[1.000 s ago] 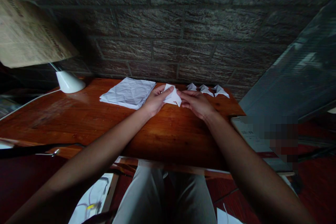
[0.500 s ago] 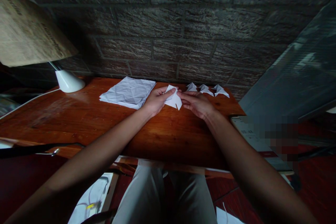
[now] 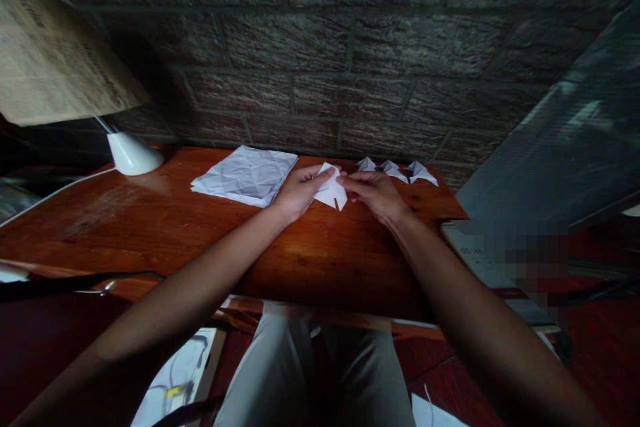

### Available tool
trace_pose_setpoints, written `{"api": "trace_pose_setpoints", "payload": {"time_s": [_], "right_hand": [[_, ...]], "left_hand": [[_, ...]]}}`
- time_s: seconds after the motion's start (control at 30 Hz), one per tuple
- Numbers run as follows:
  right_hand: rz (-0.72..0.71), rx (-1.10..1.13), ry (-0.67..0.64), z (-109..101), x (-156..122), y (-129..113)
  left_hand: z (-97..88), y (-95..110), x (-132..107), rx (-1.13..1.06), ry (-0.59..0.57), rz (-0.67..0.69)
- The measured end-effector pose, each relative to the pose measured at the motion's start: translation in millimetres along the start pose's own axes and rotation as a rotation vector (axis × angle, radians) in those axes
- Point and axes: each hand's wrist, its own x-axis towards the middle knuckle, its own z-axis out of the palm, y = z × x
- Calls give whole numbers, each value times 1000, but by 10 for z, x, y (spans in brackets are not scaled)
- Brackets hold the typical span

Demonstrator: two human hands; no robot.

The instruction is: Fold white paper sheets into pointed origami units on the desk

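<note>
Between my hands, above the wooden table, is a small folded piece of white paper (image 3: 331, 195) with a narrow slit at its lower edge. My left hand (image 3: 302, 192) grips its left side, thumb laid across the front. On the right side, my right hand (image 3: 374, 192) pinches the paper with thumb and fingertips; some of those fingers are hidden behind it. Three folded paper pieces, among them the rightmost folded paper piece (image 3: 423, 173), stand in a row just past my right hand. Left of my left hand lies a stack of creased white paper sheets (image 3: 245, 175).
The wooden table (image 3: 150, 227) runs along a dark stone-block wall (image 3: 320, 47). At the back left stands a lamp with a white base (image 3: 133, 155) and a printed shade. A grey panel (image 3: 555, 127) leans at the right, beside a device partly blurred by pixelation.
My right thumb and fingers have shifted slightly on the folded paper, and the right hand's lower fingers have curled in. The left hand keeps its hold.
</note>
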Motion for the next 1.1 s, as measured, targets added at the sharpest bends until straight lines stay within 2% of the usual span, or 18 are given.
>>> {"api": "trace_pose_setpoints", "payload": {"time_s": [0.1, 0.23, 0.37, 0.7, 0.93, 1.1], "right_hand": [[-38, -63, 22, 8, -12, -31], [-43, -34, 44, 7, -14, -37], [15, 37, 67, -29, 3, -16], [193, 223, -26, -140, 8, 2], [171, 170, 24, -128, 17, 32], [157, 188, 62, -145, 27, 28]], "left_hand": [[-17, -19, 14, 2, -2, -13], [-26, -8, 21, -36, -27, -22], [-12, 47, 2, -56, -78, -32], [7, 54, -15, -23, -116, -3], [-20, 17, 13, 143, -116, 83], [-69, 56, 4, 223, -110, 44]]}}
